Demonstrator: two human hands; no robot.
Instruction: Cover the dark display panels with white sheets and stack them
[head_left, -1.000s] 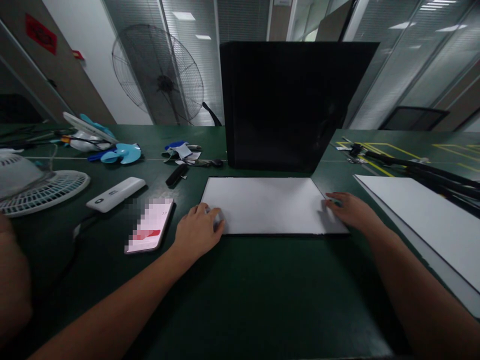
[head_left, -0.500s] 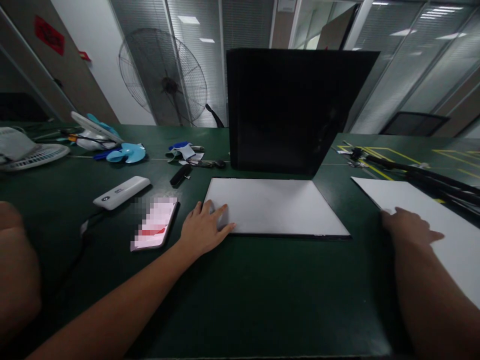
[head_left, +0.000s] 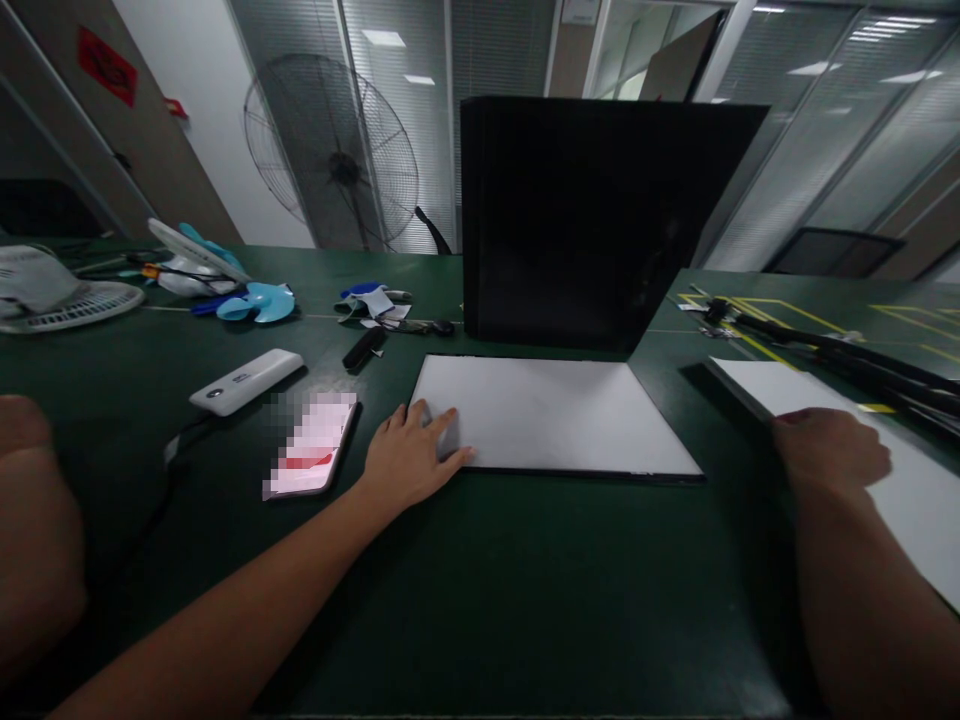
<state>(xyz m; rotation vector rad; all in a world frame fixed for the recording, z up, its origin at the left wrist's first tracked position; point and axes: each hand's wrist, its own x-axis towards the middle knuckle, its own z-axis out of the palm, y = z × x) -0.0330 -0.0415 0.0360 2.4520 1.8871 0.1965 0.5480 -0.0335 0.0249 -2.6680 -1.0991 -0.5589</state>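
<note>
My left hand [head_left: 407,455] lies flat with its fingers spread on the left end of a white rectangular panel [head_left: 555,415]. That panel has a thin dark edge and rests on the green table. Over at the right, my right hand [head_left: 829,448] is closed on the left edge of a white sheet [head_left: 915,510], which is slightly raised there, a shadow beneath it. My fingers hide part of this sheet, and it runs out of view at the right. Behind the panel a large black screen-like board [head_left: 585,220] stands upright.
Left of my hand lie a phone [head_left: 313,445], a white handheld device [head_left: 247,382] with a cable and a small black object [head_left: 363,350]. Blue fan blades [head_left: 259,302] are farther back. Black rods [head_left: 847,345] lie behind the sheet. Someone's bare limb [head_left: 34,540] shows at the left edge.
My right fingers have curled in around the sheet's edge, and that edge has risen a little off the table. My left hand stays on the panel.
</note>
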